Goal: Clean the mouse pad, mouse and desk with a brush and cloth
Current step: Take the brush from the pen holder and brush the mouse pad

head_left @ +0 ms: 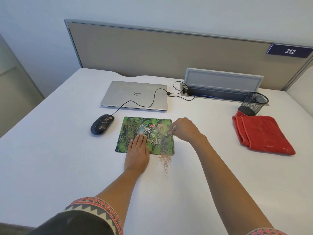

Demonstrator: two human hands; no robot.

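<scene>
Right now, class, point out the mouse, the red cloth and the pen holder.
mouse (102, 124), head view, middle of its black top.
red cloth (264, 134), head view, centre of the folded top.
pen holder (254, 104), head view, its mesh side wall.

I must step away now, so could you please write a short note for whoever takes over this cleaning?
Left hand lies flat on the mouse pad, holding it down.
Right hand pinches the brush over the pad's right side.
Mouse, speckled with crumbs, sits left of the pad; red cloth lies folded at far right, untouched.
Done: some crumbs are off the pad, on the desk by its near right corner.
Left: rest of pad, mouse, desk, wiping.
</scene>
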